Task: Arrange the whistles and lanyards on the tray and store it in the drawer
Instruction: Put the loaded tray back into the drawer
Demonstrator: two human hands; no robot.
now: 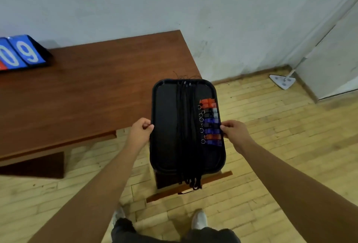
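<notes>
I hold a black rectangular tray (166, 126) in the air beside the right end of the table, above an open drawer (213, 179). My left hand (140, 132) grips its left rim and my right hand (233, 131) grips its right rim. Several black lanyards (187, 126) lie lengthwise down the middle, their ends hanging over the near edge. A row of red, black, blue and clear whistles (210, 121) with metal rings lines the tray's right side.
The brown wooden table (87, 91) stretches to the left, with a blue flip scoreboard (21, 52) at its far left. A white mop head (282, 80) rests on the wooden floor by the grey door at right. My feet stand below.
</notes>
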